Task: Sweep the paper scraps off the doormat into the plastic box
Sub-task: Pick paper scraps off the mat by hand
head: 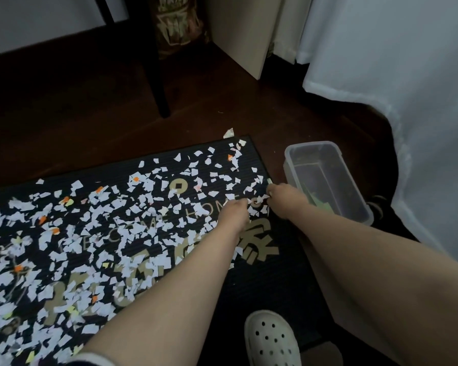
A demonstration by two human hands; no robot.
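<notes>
nearest, a white clog stands on the black doormat, at its near edge. paper scraps, mostly white with a few orange and yellow, cover most of the mat. the left hand and right hand sit close together near the mat's right edge, fingers curled down into the scraps; seen from behind the knuckles, i cannot tell whether either grips any. just beyond the right hand, the clear plastic box stands on the dark floor beside the mat. farther back are a black chair leg and a pale curtain.
</notes>
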